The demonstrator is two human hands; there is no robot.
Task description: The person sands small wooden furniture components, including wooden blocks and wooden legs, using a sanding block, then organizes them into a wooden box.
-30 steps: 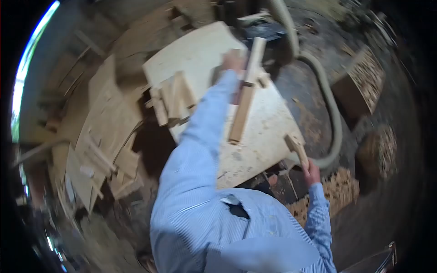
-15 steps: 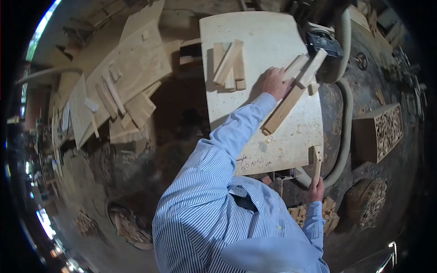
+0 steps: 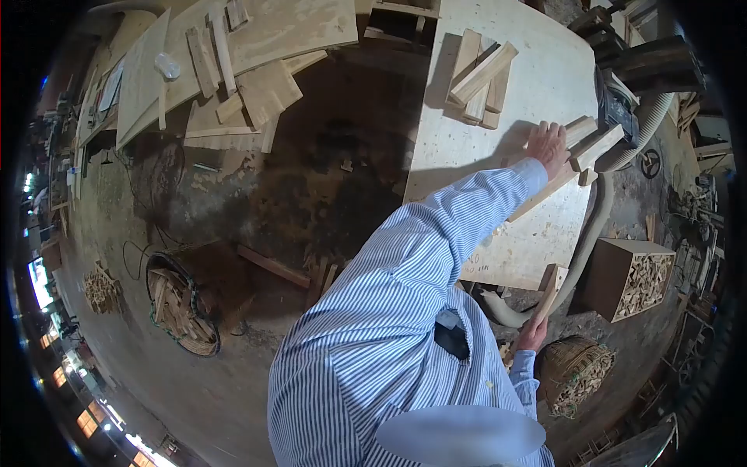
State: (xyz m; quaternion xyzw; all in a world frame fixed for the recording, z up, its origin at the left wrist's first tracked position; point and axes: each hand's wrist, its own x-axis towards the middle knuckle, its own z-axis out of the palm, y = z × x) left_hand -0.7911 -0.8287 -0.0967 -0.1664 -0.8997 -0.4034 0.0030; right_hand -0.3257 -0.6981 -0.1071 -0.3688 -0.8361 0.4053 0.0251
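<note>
My left hand point(image 3: 548, 145) reaches over a pale board point(image 3: 529, 70), its fingers bent around the near end of a short wooden strip point(image 3: 580, 130). Beside that strip, a longer wooden strip point(image 3: 541, 193) lies partly under my wrist, and another light strip point(image 3: 599, 148) rests across its far end. Low at the right, my right hand point(image 3: 531, 335) is closed around the lower end of a narrow wooden piece point(image 3: 549, 294). The upper end of this piece is by the board's near corner. Part of my left fingers' contact is hidden.
Several wooden strips point(image 3: 482, 78) are stacked on the board. A ribbed hose point(image 3: 599, 206) runs past its right side near a dark machine point(image 3: 618, 105). A box of offcuts point(image 3: 622, 284) and filled baskets point(image 3: 556, 370) stand on the floor. More boards point(image 3: 272, 35) lie at upper left.
My view has swung, so the board and strips appear farther right and higher. My left hand stays at the same strip, and my right hand still holds the narrow piece.
</note>
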